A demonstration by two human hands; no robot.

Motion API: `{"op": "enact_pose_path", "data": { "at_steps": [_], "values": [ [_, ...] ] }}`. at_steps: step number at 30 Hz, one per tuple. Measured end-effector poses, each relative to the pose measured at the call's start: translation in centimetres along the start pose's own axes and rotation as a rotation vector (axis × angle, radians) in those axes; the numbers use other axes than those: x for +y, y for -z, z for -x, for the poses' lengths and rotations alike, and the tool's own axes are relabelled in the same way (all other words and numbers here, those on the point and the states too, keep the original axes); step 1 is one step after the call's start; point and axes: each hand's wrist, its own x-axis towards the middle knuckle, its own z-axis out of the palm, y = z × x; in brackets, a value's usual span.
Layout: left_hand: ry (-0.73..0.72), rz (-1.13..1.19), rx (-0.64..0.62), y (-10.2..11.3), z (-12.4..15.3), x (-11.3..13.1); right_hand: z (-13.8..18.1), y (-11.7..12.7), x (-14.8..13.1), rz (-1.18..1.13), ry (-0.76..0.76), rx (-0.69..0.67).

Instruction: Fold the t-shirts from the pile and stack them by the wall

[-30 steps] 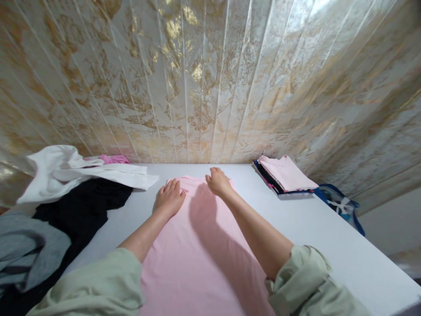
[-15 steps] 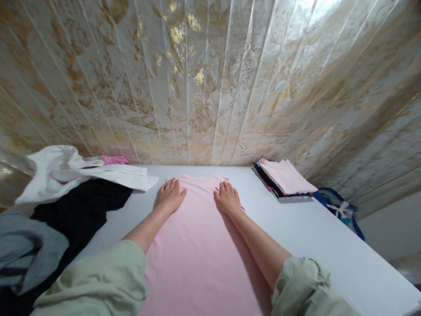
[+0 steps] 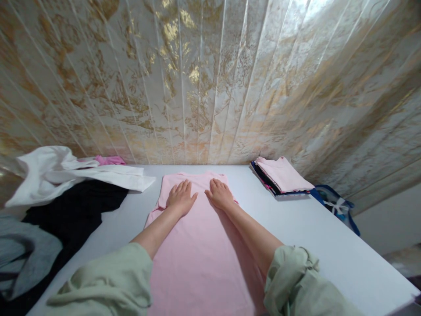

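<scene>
A pink shirt point(image 3: 200, 250) lies spread out on the white table point(image 3: 289, 237), its neckline toward the curtain. My left hand point(image 3: 181, 197) rests flat on the upper left part of the shirt, fingers spread and pointing away from me. On the upper right part, my right hand point(image 3: 219, 193) also lies flat with its fingers stretched out. Neither hand grips the fabric. The shirt's lower end runs out of view at the bottom, and my right forearm covers part of its right edge.
At the left are heaped a white garment point(image 3: 49, 173), a black one point(image 3: 75, 219), a grey one point(image 3: 29, 259) and a bright pink piece point(image 3: 110, 160). A folded clothes stack point(image 3: 283, 175) stands at the back right, near a blue-edged bag point(image 3: 338, 206). A patterned curtain point(image 3: 204, 87) hangs behind.
My hands have slid inward over the shirt, the left one moving right off its upper left edge. More of the shirt's left shoulder shows. The view has shifted slightly.
</scene>
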Motion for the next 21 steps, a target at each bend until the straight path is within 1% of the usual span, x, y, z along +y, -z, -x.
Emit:
{"op": "enact_pose_path", "data": {
  "at_steps": [1, 3, 5, 6, 10, 11, 13, 15, 18, 19, 21],
  "values": [
    [0.0, 0.008, -0.013, -0.2, 0.1, 0.1, -0.1, 0.2, 0.0, -0.004, 0.012, -0.037],
    [0.007, 0.012, -0.005, -0.5, 0.2, 0.0, -0.3, 0.5, -0.2, -0.006, -0.01, -0.088],
    [0.001, 0.015, 0.017, -0.6, 0.3, -0.3, -0.6, 0.7, -1.0, -0.011, -0.051, -0.111],
    [-0.006, 0.015, 0.028, -0.7, 0.3, -0.3, -0.8, 0.7, -1.5, -0.017, -0.046, -0.111],
    [-0.023, 0.001, 0.063, -0.8, 0.3, -0.4, -1.3, -0.1, -3.7, -0.086, 0.112, -0.111],
    [-0.021, -0.002, 0.06, -0.9, 0.3, -0.4, -1.4, -0.4, -4.0, -0.1, 0.128, -0.105],
    [-0.015, 0.0, 0.046, -1.1, 0.3, -0.4, -1.7, -1.0, -4.4, -0.103, 0.096, -0.079],
    [-0.013, 0.002, 0.04, -1.2, 0.2, -0.4, -2.1, -1.4, -4.4, -0.09, 0.031, -0.051],
    [-0.013, -0.007, 0.039, -1.0, 0.2, -0.4, -2.7, -1.5, -4.5, -0.077, -0.054, -0.023],
    [-0.011, -0.012, 0.035, -0.9, 0.2, -0.4, -2.7, -1.4, -4.6, -0.072, -0.06, -0.017],
    [-0.004, -0.017, 0.024, -0.6, 0.2, -0.3, -2.2, -1.2, -4.8, -0.059, -0.024, -0.023]
  ]
}}
